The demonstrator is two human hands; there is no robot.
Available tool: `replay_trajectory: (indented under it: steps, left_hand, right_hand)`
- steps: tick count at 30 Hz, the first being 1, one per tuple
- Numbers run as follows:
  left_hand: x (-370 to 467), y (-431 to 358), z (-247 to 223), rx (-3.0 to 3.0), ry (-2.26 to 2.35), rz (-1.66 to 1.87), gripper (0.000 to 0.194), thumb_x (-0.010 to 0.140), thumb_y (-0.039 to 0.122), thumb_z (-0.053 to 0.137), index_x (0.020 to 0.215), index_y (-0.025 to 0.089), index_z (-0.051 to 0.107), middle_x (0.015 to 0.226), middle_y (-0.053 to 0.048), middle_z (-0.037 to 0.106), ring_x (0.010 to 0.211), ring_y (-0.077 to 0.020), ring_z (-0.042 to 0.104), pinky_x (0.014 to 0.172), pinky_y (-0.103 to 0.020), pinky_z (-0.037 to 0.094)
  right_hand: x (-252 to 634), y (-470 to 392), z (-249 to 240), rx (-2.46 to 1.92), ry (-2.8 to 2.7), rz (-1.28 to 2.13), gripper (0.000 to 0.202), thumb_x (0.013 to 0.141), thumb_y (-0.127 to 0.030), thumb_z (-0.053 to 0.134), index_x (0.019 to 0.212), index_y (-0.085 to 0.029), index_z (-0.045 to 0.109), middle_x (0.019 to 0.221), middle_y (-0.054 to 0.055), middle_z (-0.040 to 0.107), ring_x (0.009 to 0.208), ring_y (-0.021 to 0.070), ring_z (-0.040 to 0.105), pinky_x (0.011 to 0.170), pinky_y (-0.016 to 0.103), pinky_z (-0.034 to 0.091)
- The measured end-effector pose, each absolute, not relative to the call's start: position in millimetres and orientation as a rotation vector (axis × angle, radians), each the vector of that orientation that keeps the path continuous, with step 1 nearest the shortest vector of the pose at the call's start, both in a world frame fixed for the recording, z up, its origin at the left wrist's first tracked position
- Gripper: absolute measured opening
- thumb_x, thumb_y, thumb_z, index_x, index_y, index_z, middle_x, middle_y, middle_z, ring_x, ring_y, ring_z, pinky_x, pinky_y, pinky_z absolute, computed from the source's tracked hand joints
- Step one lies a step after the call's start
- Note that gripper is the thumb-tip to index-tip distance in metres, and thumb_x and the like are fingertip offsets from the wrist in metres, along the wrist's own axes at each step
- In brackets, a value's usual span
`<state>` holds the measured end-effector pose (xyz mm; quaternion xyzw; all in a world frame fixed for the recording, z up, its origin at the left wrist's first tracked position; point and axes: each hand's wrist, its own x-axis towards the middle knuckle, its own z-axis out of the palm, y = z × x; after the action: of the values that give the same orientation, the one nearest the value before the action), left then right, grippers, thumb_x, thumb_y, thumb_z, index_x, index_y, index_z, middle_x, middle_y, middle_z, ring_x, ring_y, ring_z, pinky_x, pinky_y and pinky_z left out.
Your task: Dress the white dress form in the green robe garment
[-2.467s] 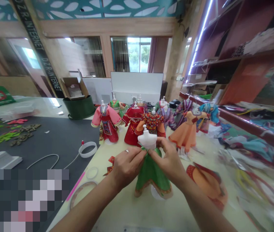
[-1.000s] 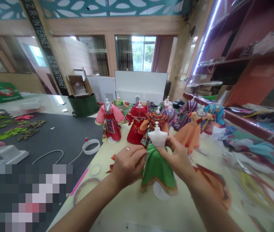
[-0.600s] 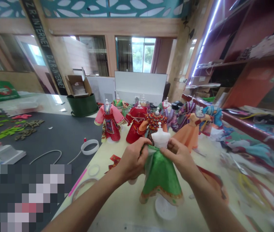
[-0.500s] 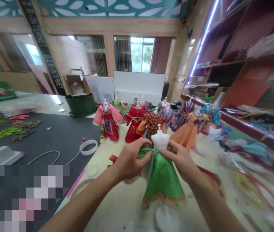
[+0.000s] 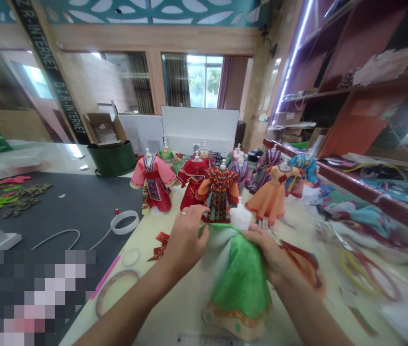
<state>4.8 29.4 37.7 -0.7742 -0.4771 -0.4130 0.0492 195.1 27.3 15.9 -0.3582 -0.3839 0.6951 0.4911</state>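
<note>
A small white dress-form mannequin (image 5: 240, 216) stands in front of me with a green doll skirt (image 5: 241, 269) around its lower part. The skirt has an orange-trimmed, pale hem and a whitish layer at its left. My left hand (image 5: 189, 238) pinches the left end of the waistband and pulls it out, away from the mannequin. At the waist, my right hand (image 5: 266, 250) is closed on the skirt's right side, thumb by the band. The mannequin's base is hidden under the skirt.
Dressed mannequins stand behind, among them one in orange and red (image 5: 221, 187) and one in an orange dress (image 5: 270, 194). Yellow-handled scissors (image 5: 357, 274) and fabric pieces lie right. At left are a tape roll (image 5: 124, 222), a hoop (image 5: 105, 293) and a pink strip (image 5: 106, 278).
My left hand has moved left and away from the mannequin, stretching the waistband out. The mannequin and skirt now lean differently, and the white base is covered. The view has turned slightly right.
</note>
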Motion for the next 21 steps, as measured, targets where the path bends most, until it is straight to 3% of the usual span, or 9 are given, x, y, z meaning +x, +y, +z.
replay_trajectory:
  steps: [3, 6, 9, 12, 21]
  left_hand:
    - [14.2, -0.4, 24.8, -2.293, -1.410, -1.499, 0.010, 0.079, 0.016, 0.055, 0.089, 0.018, 0.054, 0.087, -0.006, 0.061, 0.082, -0.0207, 0.057, 0.074, -0.037, 0.047]
    - [25.1, -24.2, 10.5, -2.356, -1.320, -1.480, 0.016, 0.076, 0.026, 0.063, 0.089, 0.018, 0.056, 0.086, -0.006, 0.062, 0.081, -0.0224, 0.056, 0.074, -0.039, 0.046]
    - [31.9, -30.5, 2.0, -2.464, -1.374, -1.357, 0.004, 0.078, 0.019, 0.058, 0.081, 0.019, 0.058, 0.079, -0.005, 0.062, 0.075, -0.0215, 0.056, 0.069, -0.038, 0.045]
    - [35.1, -31.3, 2.4, -2.518, -1.323, -1.384, 0.015, 0.079, 0.008, 0.049, 0.071, 0.018, 0.055, 0.073, -0.004, 0.062, 0.070, -0.0189, 0.056, 0.068, -0.035, 0.045]
    - [81.1, -49.0, -8.8, -2.429, -1.012, -1.439, 0.020, 0.079, 0.010, 0.039, 0.066, 0.020, 0.049, 0.045, 0.000, 0.053, 0.038, -0.0143, 0.049, 0.039, -0.027, 0.033]
  right_hand:
    - [196.7, 29.8, 10.5, -0.881, -0.893, 1.605, 0.027, 0.067, -0.028, 0.069, 0.091, -0.018, 0.067, 0.078, 0.003, 0.073, 0.066, 0.0200, 0.066, 0.062, 0.030, 0.050]
    - [196.9, 30.1, 8.5, -0.882, -0.849, 1.581, 0.029, 0.065, -0.028, 0.071, 0.091, -0.018, 0.067, 0.079, 0.004, 0.073, 0.071, 0.0223, 0.067, 0.067, 0.033, 0.051]
    - [196.9, 28.3, 8.1, -0.896, -0.831, 1.569, 0.030, 0.065, -0.028, 0.071, 0.092, -0.017, 0.066, 0.080, 0.004, 0.073, 0.074, 0.0234, 0.067, 0.068, 0.034, 0.051]
    - [197.6, 25.9, 7.8, -0.877, -0.849, 1.556, 0.033, 0.066, -0.028, 0.071, 0.096, -0.017, 0.065, 0.084, 0.005, 0.073, 0.078, 0.0236, 0.067, 0.070, 0.034, 0.051]
    - [193.5, 21.5, 4.5, -0.865, -0.931, 1.476, 0.030, 0.068, -0.031, 0.068, 0.095, -0.018, 0.063, 0.089, 0.006, 0.071, 0.077, 0.0231, 0.066, 0.072, 0.036, 0.050]
